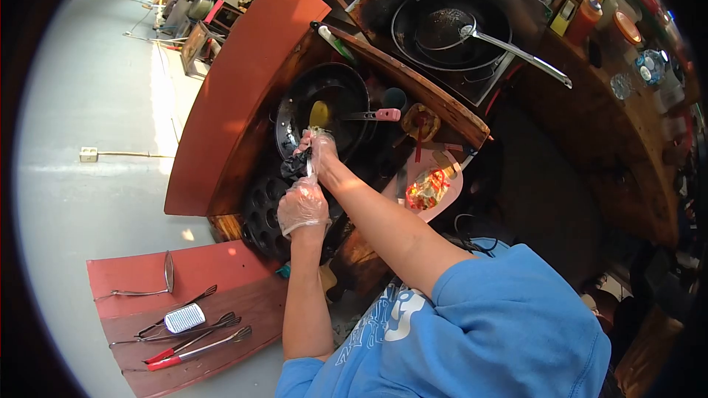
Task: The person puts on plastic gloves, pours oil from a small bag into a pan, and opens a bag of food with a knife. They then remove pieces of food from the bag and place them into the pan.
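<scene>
Daylight washes the pale floor (pixel 96 199) from 8 to 11 o'clock, burning nearly white in a strip toward 10, while deep shadow pools at 3 o'clock. Small sun patches dot the right forearm (pixel 350 186) and the lower red board (pixel 184 273) at 8 o'clock. Glints mark the clear gloves (pixel 303 208) and the black pan (pixel 295 103) at 11. Wide-angle distortion bows straight edges; detail softens at 2 o'clock, inside a black, rounded border.
</scene>
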The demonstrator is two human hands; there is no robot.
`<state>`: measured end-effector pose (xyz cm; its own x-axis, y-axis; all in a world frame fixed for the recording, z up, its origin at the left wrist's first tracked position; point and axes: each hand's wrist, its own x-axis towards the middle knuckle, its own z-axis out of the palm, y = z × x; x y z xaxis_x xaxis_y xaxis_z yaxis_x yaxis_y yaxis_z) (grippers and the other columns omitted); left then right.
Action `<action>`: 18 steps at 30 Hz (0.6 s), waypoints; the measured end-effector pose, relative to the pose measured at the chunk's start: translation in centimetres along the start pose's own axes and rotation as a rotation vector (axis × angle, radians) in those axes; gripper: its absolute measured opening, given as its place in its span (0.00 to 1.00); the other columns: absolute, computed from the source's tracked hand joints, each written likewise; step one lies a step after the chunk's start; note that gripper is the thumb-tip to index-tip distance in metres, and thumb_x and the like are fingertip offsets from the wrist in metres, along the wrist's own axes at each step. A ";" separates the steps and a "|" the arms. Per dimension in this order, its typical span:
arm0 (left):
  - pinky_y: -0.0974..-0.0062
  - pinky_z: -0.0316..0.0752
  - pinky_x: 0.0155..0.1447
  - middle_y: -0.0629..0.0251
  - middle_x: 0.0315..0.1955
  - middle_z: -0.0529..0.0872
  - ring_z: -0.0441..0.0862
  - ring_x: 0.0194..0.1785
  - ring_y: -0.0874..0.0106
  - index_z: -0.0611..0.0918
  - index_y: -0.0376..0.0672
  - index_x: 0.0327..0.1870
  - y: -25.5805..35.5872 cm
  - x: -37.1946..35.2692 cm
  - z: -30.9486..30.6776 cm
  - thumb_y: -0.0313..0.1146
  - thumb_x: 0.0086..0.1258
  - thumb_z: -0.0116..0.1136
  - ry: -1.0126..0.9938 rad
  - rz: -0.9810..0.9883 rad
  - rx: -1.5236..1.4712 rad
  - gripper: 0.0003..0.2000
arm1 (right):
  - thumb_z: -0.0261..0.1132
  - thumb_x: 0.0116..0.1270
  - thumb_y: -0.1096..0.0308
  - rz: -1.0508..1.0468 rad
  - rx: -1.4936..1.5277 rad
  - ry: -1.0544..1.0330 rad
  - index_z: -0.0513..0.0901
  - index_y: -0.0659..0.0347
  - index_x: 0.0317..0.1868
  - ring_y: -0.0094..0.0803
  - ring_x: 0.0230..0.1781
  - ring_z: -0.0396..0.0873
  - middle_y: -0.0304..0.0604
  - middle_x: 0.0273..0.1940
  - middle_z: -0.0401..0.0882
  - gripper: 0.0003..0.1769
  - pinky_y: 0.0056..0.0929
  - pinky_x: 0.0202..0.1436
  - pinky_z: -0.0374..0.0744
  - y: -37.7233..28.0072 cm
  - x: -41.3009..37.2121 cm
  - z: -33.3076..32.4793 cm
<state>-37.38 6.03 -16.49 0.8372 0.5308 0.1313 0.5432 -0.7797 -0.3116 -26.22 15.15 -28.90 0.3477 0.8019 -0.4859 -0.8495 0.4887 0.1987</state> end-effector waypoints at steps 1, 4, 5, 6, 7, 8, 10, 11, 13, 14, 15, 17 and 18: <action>0.59 0.83 0.33 0.52 0.24 0.85 0.87 0.29 0.55 0.81 0.39 0.28 -0.1 -0.1 -0.1 0.34 0.70 0.53 -0.001 -0.003 0.003 0.11 | 0.49 0.73 0.67 -0.023 -0.010 0.000 0.74 0.52 0.29 0.26 0.14 0.61 0.31 0.18 0.64 0.13 0.31 0.22 0.69 0.1 0.0 0.0; 0.62 0.83 0.33 0.54 0.23 0.85 0.87 0.28 0.58 0.80 0.40 0.28 0.0 0.0 -0.1 0.34 0.71 0.53 0.020 0.028 0.032 0.11 | 0.48 0.73 0.69 0.005 0.001 0.034 0.74 0.52 0.29 0.28 0.14 0.60 0.31 0.17 0.63 0.13 0.32 0.21 0.69 -0.2 -0.5 0.5; 0.62 0.83 0.33 0.54 0.23 0.85 0.87 0.28 0.58 0.80 0.40 0.28 -0.1 0.0 -0.1 0.34 0.71 0.53 0.019 0.028 0.031 0.11 | 0.46 0.72 0.70 0.025 0.015 0.047 0.73 0.52 0.29 0.28 0.13 0.59 0.31 0.17 0.63 0.13 0.33 0.20 0.68 -0.3 -0.5 0.5; 0.62 0.83 0.33 0.54 0.23 0.85 0.87 0.27 0.58 0.80 0.40 0.27 -0.1 0.0 -0.1 0.34 0.71 0.53 0.019 0.026 0.030 0.11 | 0.46 0.72 0.70 0.025 0.017 0.046 0.73 0.52 0.29 0.28 0.13 0.59 0.31 0.17 0.63 0.13 0.33 0.20 0.68 -0.3 -0.5 0.6; 0.62 0.83 0.33 0.54 0.23 0.85 0.87 0.27 0.58 0.80 0.40 0.27 -0.1 0.0 -0.1 0.34 0.71 0.53 0.020 0.026 0.032 0.11 | 0.45 0.73 0.69 0.044 0.028 0.058 0.71 0.51 0.26 0.27 0.13 0.58 0.30 0.16 0.61 0.15 0.32 0.21 0.67 -0.4 -0.4 0.7; 0.62 0.83 0.33 0.54 0.23 0.85 0.87 0.27 0.58 0.80 0.40 0.27 -0.1 -0.1 -0.2 0.34 0.71 0.53 0.019 0.021 0.028 0.11 | 0.44 0.74 0.68 0.063 0.041 0.072 0.68 0.50 0.24 0.26 0.12 0.57 0.29 0.14 0.58 0.17 0.32 0.21 0.66 -0.4 -0.3 0.6; 0.62 0.83 0.33 0.55 0.23 0.85 0.87 0.27 0.58 0.80 0.41 0.27 0.0 0.0 -0.4 0.35 0.71 0.53 0.022 0.021 0.021 0.12 | 0.44 0.74 0.67 0.054 0.037 0.074 0.67 0.49 0.22 0.27 0.12 0.56 0.30 0.14 0.58 0.18 0.32 0.20 0.65 -0.4 0.0 0.8; 0.62 0.83 0.32 0.55 0.23 0.85 0.87 0.27 0.58 0.80 0.41 0.27 0.0 0.0 -0.5 0.35 0.71 0.53 0.021 0.029 0.029 0.12 | 0.44 0.74 0.67 0.046 0.034 0.081 0.66 0.48 0.21 0.27 0.11 0.56 0.30 0.13 0.57 0.19 0.32 0.20 0.64 -0.3 0.1 0.7; 0.62 0.83 0.32 0.55 0.23 0.85 0.87 0.27 0.58 0.81 0.41 0.27 0.1 -0.1 -0.3 0.35 0.72 0.53 0.018 0.043 0.026 0.12 | 0.44 0.73 0.67 0.040 0.059 0.093 0.67 0.50 0.22 0.29 0.11 0.57 0.31 0.14 0.58 0.17 0.34 0.18 0.66 -0.4 0.6 0.5; 0.62 0.83 0.33 0.56 0.24 0.86 0.87 0.27 0.58 0.81 0.41 0.28 0.0 -0.1 -0.1 0.36 0.70 0.54 0.019 0.030 0.043 0.11 | 0.44 0.72 0.68 0.040 0.082 0.101 0.69 0.51 0.24 0.31 0.11 0.58 0.32 0.14 0.59 0.15 0.35 0.17 0.67 -0.4 0.6 0.6; 0.63 0.83 0.33 0.56 0.24 0.86 0.87 0.28 0.58 0.82 0.42 0.28 0.0 0.0 0.0 0.37 0.69 0.55 0.021 0.016 0.058 0.11 | 0.44 0.72 0.66 0.034 0.080 0.087 0.68 0.51 0.22 0.32 0.10 0.57 0.33 0.14 0.59 0.17 0.35 0.16 0.66 -0.5 0.7 0.7; 0.63 0.83 0.32 0.56 0.23 0.85 0.87 0.27 0.58 0.82 0.41 0.28 0.0 0.0 -0.1 0.36 0.71 0.54 0.026 0.040 0.075 0.11 | 0.45 0.70 0.67 0.033 0.083 0.072 0.67 0.51 0.21 0.31 0.10 0.58 0.34 0.14 0.60 0.16 0.35 0.16 0.66 -0.6 0.8 0.4; 0.63 0.83 0.32 0.56 0.23 0.85 0.87 0.27 0.58 0.81 0.41 0.28 0.1 0.0 -0.3 0.34 0.72 0.52 0.031 0.060 0.100 0.12 | 0.46 0.69 0.68 0.032 0.083 0.070 0.67 0.52 0.21 0.31 0.10 0.59 0.34 0.14 0.61 0.16 0.36 0.16 0.66 -0.5 1.0 0.5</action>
<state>-37.32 5.87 -16.27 0.8703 0.4728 0.1382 0.4846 -0.7717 -0.4118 -25.24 15.83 -29.07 0.2903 0.7928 -0.5360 -0.8227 0.4928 0.2834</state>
